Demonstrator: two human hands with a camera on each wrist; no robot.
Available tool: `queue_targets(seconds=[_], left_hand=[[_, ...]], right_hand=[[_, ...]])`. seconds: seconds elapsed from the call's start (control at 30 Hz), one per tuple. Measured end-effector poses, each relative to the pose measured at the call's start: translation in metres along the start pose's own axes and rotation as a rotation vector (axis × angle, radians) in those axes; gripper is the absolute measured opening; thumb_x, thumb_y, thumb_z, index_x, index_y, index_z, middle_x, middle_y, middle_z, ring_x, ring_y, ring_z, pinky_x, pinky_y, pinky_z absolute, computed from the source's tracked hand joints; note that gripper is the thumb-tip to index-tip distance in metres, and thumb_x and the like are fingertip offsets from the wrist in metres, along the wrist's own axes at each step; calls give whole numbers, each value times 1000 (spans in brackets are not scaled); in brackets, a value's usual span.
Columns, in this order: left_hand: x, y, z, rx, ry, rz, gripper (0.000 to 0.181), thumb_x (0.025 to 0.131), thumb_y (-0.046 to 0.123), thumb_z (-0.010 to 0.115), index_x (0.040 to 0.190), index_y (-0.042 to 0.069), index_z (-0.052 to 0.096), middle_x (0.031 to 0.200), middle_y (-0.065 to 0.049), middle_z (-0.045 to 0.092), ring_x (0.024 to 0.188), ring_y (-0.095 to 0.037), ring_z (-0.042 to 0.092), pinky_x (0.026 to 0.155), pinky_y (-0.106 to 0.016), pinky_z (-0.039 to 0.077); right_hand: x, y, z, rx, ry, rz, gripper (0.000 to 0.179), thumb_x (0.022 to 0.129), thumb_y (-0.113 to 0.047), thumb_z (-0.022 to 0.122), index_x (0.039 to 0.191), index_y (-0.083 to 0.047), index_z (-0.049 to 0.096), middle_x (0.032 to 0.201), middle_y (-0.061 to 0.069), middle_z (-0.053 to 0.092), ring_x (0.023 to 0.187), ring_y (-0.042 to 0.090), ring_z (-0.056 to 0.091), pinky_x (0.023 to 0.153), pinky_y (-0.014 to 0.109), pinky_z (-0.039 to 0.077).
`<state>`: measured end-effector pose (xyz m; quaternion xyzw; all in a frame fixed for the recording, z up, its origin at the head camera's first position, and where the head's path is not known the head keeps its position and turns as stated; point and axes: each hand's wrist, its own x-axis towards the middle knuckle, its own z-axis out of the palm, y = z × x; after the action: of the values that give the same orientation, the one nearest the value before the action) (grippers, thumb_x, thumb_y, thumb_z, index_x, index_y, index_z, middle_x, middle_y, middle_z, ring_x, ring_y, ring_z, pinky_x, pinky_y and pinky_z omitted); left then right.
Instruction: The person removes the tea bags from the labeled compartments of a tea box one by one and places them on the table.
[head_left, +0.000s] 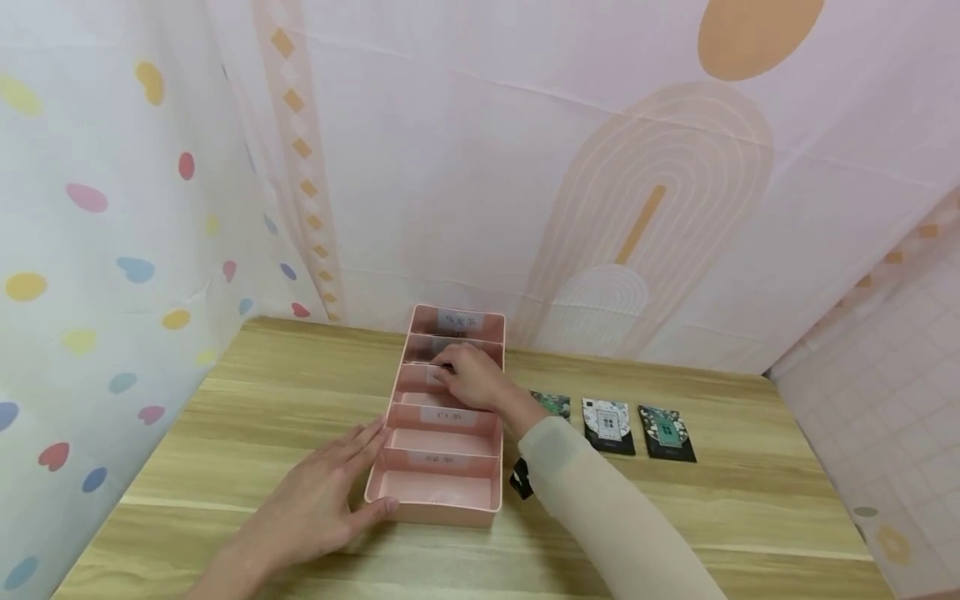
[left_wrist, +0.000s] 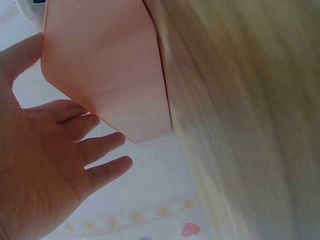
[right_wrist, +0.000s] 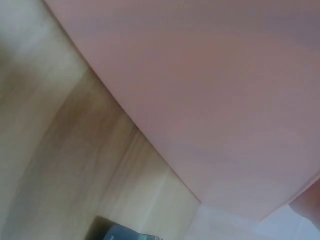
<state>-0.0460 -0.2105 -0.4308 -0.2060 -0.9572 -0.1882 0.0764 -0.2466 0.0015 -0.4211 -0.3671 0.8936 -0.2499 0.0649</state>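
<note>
A pink divided box (head_left: 441, 514) with several compartments and labelled dividers stands lengthwise on the table. My left hand (head_left: 318, 492) rests at its near left side, thumb on the front corner; in the left wrist view its fingers (left_wrist: 102, 147) look fairly straight, some touching the box rim. My right hand (head_left: 474, 377) reaches over the box, its fingertips down at the second compartment from the far end. Something dark shows by those fingertips, but whether they hold it is hidden. The right wrist view mostly shows the box wall (right_wrist: 200, 100).
Right of the box lie a white-and-black packet (head_left: 607, 425), a green-and-black packet (head_left: 667, 433) and a green patterned packet (head_left: 553, 403) partly behind my right wrist. A dark packet (head_left: 521, 480) peeks out from under my right forearm. Patterned curtains (head_left: 450, 167) hang behind the table.
</note>
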Motion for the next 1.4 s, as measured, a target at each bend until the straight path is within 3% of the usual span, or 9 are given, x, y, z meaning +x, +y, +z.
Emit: queue_targets(seconds=[0.27,0.43,0.67,0.9,1.13,1.4], left_hand=[[0,1,0,-1,-5,-4,83,96,58,68,153,-1,51,162,-14,45,140,-44,51,110,-61,45],[0,2,0,-1,-13,-5,84,96,59,67,153,0,51,162,-14,45,141,-43,50,111,-61,45],[1,2,0,5,-13,-4,83,96,57,68,153,-1,51,162,-15,45,141,-44,50,112,-61,45],[0,3,0,4,-17,-11,83,97,57,67,153,-1,51,162,-15,45,142,-44,49,112,-61,45],[1,3,1,10,-10,-5,82,95,52,72,152,-2,51,161,-16,45,141,-44,50,111,-60,46],[3,4,2,14,-16,-2,83,94,52,72,153,-2,50,161,-16,45,141,-44,50,111,-60,45]], right_hand=[[-2,0,-2,130,40,58,16,103,-13,68,112,-7,79,110,5,74,100,14,66,88,26,55],[-5,-2,-6,182,62,61,15,100,-11,69,110,-5,80,110,6,75,99,15,67,87,25,56],[-7,-4,-11,207,72,76,19,102,-10,65,113,-4,79,115,8,75,100,16,67,86,28,55],[-6,-5,-15,174,119,30,17,103,-11,66,114,-6,79,115,7,76,94,16,65,80,27,51],[-7,-3,-23,191,221,34,12,101,-11,71,106,-6,80,103,6,77,83,14,64,75,27,53],[-11,-2,-36,237,228,74,10,100,-15,73,103,-8,80,98,2,76,78,12,61,71,28,52]])
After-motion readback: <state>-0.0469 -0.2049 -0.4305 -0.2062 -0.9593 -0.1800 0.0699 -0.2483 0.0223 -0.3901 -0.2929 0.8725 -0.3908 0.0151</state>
